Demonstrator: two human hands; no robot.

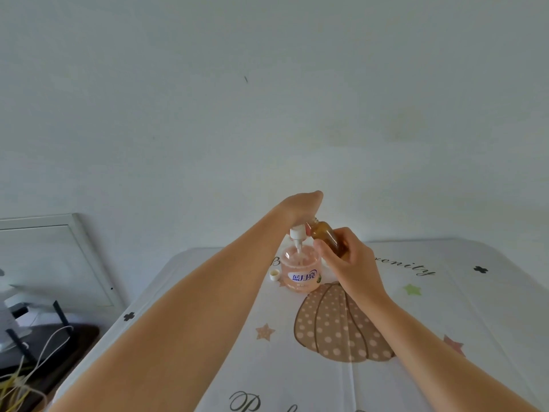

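Tablecloth (pixel 445 307) bears a pink hand-soap bottle (pixel 300 273), with a small white cap (pixel 274 275) just left of it. Just right of it, the right hand (pixel 353 263), fingers curled, clamps a tilted amber bottle (pixel 326 236), its mouth beside the pump (pixel 297 234). The left hand (pixel 300 206) covers the pump; its fingers are hidden, so their state cannot be told.

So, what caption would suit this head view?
Left hand on soap pump, right hand holding amber bottle at its nozzle.

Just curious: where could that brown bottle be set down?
Bare tablecloth lies right of the right hand, by the green star print, and over the pumpkin print. Crowded: around the pump bottle, with the white cap beside it.
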